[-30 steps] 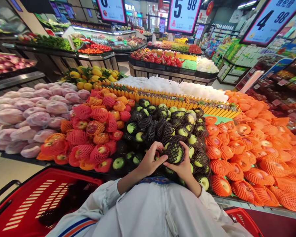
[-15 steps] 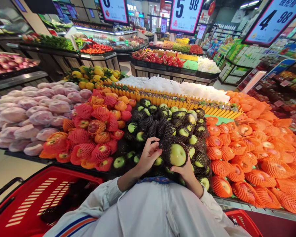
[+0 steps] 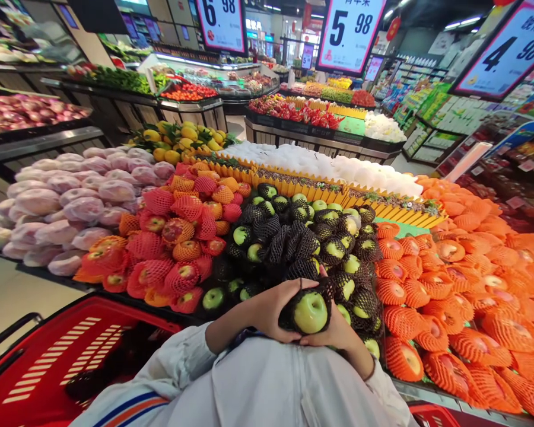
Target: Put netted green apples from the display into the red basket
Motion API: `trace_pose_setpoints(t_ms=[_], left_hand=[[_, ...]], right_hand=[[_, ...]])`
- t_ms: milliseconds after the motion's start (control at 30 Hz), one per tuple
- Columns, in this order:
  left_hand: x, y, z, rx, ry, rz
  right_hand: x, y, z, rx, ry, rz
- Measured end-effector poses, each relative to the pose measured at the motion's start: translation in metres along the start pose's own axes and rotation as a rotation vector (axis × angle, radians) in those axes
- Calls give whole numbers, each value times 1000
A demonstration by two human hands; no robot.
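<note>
Close to my body, a green apple (image 3: 310, 312) in a black foam net is held between both hands. My left hand (image 3: 273, 308) wraps its left side, fingers over the top edge of the net. On the other side my right hand (image 3: 338, 326) grips it, with the thumb underneath. The apple's stem end faces up toward me, bare of the net. Just beyond the hands lies a pile of green apples (image 3: 350, 264) in black nets, and some crumpled black foam nets (image 3: 289, 243) rest on that pile.
Red apples in pink and orange nets (image 3: 187, 240) lie left of the green ones, with wrapped pale fruit (image 3: 78, 210) further left. Orange-netted fruit (image 3: 467, 308) fills the right. A red shopping basket (image 3: 62, 356) holding something dark stands at lower left. Price screens (image 3: 349, 32) hang above.
My left hand has moved from beside the apple onto its left side and now grips it. The apple has come lower and nearer my body. The view has shifted slightly.
</note>
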State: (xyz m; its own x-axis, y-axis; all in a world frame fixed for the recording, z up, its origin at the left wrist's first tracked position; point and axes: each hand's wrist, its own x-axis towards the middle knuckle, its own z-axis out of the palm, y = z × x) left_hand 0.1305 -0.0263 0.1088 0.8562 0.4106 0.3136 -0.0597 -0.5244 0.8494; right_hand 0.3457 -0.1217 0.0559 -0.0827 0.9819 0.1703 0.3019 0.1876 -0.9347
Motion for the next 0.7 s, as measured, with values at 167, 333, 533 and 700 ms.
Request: trace_pose_setpoints(t_ms=[167,333,533,700], left_hand=[[13,-21,4,13,-35,-29],[34,-30,-19,72,85,19],[85,-71,-112,254,752,-102],[117,-131,-174,560,860,-422]], right_hand=[[9,-1,-2,62,-83,17],[19,2,1,411,-77,133],[26,5,-6,597,-25,85],[24,11,-16,545,101,66]])
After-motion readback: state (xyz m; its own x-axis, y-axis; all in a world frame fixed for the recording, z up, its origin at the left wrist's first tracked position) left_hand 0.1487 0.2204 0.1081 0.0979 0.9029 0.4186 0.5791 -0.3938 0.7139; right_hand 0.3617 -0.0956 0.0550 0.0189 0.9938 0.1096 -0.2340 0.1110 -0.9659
